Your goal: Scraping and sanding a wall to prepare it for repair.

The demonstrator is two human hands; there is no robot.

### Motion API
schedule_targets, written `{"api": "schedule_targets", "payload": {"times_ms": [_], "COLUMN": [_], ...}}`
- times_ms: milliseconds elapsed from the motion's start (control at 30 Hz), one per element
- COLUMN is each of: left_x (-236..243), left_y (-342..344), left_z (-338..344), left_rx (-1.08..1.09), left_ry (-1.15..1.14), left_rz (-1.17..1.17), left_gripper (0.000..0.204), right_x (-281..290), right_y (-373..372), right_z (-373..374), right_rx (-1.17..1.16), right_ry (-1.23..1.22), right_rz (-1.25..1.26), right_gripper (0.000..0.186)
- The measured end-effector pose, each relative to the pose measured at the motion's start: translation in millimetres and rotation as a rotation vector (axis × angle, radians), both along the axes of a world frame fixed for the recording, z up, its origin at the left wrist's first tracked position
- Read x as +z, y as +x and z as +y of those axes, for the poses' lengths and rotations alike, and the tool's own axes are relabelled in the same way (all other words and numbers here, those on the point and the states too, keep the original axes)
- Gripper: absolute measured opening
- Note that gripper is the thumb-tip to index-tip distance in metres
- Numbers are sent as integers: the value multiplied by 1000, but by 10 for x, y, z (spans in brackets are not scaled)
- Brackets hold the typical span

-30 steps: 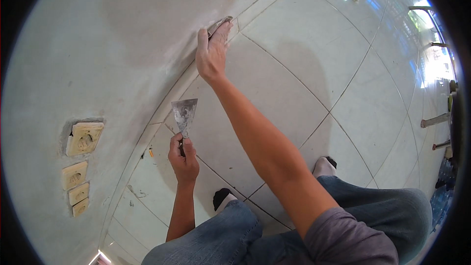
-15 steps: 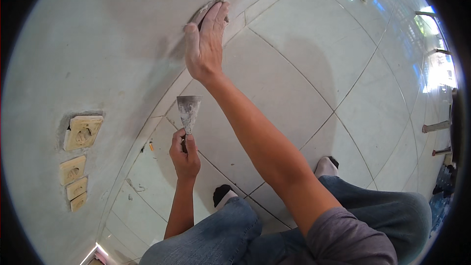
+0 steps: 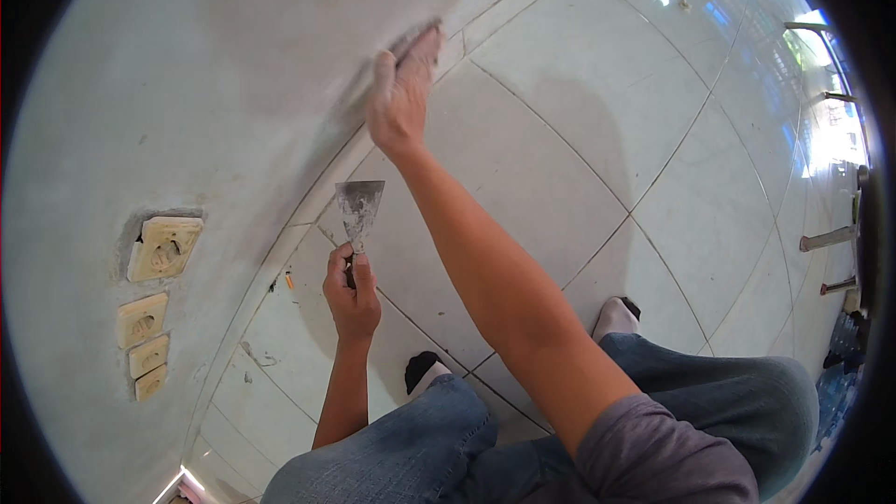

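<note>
My left hand [image 3: 352,291] is closed around the handle of a putty knife [image 3: 358,210], its plaster-smeared blade pointing up and away from me. Farther off, my right hand [image 3: 403,98] is pressed against the pale wall [image 3: 280,56], just above the baseboard. Under its dusty fingers lies a thin grey worn sheet, apparently sandpaper [image 3: 411,35], mostly hidden by the hand and blurred. The fingers are stretched along the sheet with the thumb on the near side.
Several yellowed wall sockets [image 3: 166,248] sit in the wall at left, the top one in a chipped recess. A tiled floor [image 3: 532,149] stretches right of the baseboard [image 3: 341,163]. A small orange object [image 3: 289,280] lies by the wall. Furniture legs [image 3: 827,239] stand far right.
My right hand has slid slightly nearer and to the right along the wall with the sheet. My left hand and the putty knife have stayed in nearly the same place.
</note>
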State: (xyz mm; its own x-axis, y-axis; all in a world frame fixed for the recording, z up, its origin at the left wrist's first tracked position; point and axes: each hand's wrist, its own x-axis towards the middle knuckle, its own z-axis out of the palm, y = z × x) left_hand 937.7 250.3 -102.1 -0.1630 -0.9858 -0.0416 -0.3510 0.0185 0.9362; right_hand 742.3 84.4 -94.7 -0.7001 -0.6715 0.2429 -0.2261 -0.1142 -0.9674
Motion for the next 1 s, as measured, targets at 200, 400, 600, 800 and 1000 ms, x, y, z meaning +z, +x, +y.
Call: {"api": "schedule_targets", "payload": {"times_ms": [200, 400, 600, 800, 1000], "left_x": [91, 12, 63, -4, 54], "left_y": [-28, 7, 101, 26, 104], "left_z": [34, 15, 58, 24, 39], "left_rx": [-25, 41, 47, 51, 23], "left_ry": [-5, 52, 78, 64, 80], "left_rz": [-33, 82, 46, 107, 38], "left_gripper": [23, 23, 23, 23, 23], "right_x": [163, 4, 299, -139, 315], "right_y": [-23, 40, 185, -93, -268], "right_z": [51, 19, 17, 1, -237], "right_rx": [134, 16, 91, 43, -51], "right_ry": [-48, 17, -79, 12, -122], "right_rz": [40, -142, 7, -283, 88], "right_gripper": [78, 78, 80, 76, 75]}}
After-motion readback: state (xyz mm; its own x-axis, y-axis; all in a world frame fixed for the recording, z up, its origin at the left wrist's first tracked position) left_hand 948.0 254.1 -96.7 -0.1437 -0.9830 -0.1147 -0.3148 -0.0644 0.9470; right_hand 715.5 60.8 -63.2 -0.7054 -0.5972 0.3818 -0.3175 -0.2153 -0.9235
